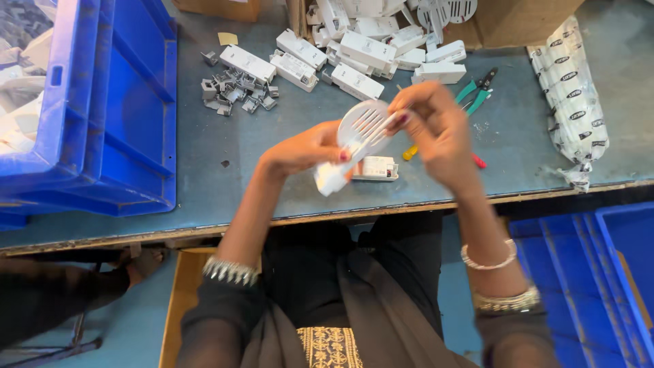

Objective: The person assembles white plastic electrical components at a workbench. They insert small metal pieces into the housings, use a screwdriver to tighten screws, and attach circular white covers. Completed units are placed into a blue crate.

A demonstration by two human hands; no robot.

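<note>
Two hands (306, 151) — one slotted white disc (363, 126) — one green-handled pliers (477, 92).

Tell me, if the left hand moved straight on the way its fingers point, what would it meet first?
Probably the right hand. The left hand points rightward and both grip the round white slotted piece. Depth is unclear.

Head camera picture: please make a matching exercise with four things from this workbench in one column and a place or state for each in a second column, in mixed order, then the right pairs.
Things:
1. white slotted disc
2. green-handled pliers
3. blue crate
4. small grey clips

Places or states:
A. heaped loosely beside white rectangular boxes
B. held between left hand and right hand
C. at the table's left edge
D. lying beyond the right hand, near a wrapped white roll

Pairs: 1-B, 2-D, 3-C, 4-A
</note>
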